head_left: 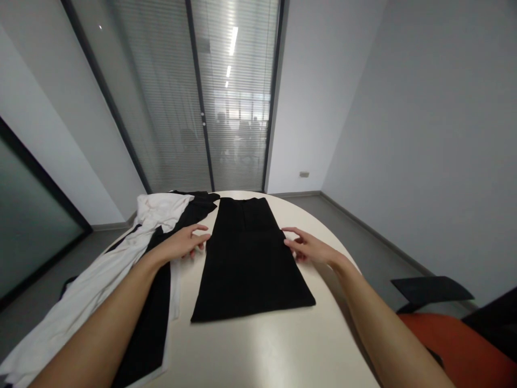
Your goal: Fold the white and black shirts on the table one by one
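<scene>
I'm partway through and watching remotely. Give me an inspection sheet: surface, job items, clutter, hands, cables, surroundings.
Surface: pale table with a curved edge; light reflects off its near part.
Job items: black garment, laid flat, wider end toward the person.
Clutter: white garment and black clothing lie loosely along the left side, partly beneath the left forearm.
Hands: left hand at the black garment's left edge, right hand at its right edge; fingers parted, firm contact unclear.
Cables: nothing seen.
Surroundings: glass panels with blinds ahead; orange-seated chair at right.
</scene>
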The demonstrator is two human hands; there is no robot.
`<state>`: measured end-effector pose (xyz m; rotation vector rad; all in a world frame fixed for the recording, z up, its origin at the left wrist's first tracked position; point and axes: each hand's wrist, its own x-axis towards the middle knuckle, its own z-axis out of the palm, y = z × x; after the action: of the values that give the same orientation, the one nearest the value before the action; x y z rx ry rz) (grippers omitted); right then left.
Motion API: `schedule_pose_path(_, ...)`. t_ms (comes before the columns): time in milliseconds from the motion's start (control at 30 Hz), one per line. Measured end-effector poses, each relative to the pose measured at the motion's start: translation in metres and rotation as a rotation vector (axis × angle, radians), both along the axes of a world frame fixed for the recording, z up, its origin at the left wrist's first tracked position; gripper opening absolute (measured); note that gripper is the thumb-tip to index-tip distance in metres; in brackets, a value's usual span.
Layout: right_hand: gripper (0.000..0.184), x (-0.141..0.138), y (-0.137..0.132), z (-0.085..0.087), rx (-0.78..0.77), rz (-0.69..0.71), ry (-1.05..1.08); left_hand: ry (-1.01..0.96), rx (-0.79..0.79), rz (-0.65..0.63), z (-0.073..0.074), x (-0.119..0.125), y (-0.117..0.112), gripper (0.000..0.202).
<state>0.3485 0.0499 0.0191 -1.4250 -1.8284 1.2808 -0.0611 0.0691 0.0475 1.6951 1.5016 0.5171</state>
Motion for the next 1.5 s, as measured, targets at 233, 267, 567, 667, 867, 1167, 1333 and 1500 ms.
schedule_pose_path(233, 0.064, -0.015, 0.034, -0.040, 0.288, -0.152, 0.139, 0.019, 0.120, -0.027, -0.044, 0.007, 0.018, 0.071)
schedule_pose_path(267, 0.059, -0.018, 0.036, -0.042, 0.300, -0.153, 0.147, 0.015, 0.140, -0.024, -0.045, 0.007, 0.019, 0.067)
schedule_pose_path(567, 0.044, -0.033, 0.033, -0.031, 0.286, -0.166, 0.323, -0.115, 0.106, -0.045, -0.036, 0.013, 0.016, 0.029)
schedule_pose_path(667, 0.053, -0.036, 0.032, -0.026, 0.107, -0.158, 0.309, -0.215, 0.063, -0.044, -0.031, 0.019, 0.010, 0.030)
schedule_pose_path(867, 0.053, -0.042, 0.034, -0.021, 0.330, -0.265, 0.350, -0.456, 0.328, 0.114, -0.031, 0.036, 0.018, 0.040)
schedule_pose_path(1167, 0.090, -0.041, 0.035, -0.037, 0.350, -0.186, -0.012, -0.163, 0.321, 0.160, -0.072, 0.038, 0.025, 0.070)
schedule_pose_path(1333, 0.062, -0.032, 0.044, -0.043, 0.402, -0.207, -0.195, 0.129, 0.340, 0.206, -0.065, 0.039, 0.015, 0.064)
schedule_pose_path(1500, 0.048, -0.025, 0.049, -0.041, 0.357, -0.146, -0.195, 0.003, 0.207, 0.150, -0.065, 0.033, 0.017, 0.054)
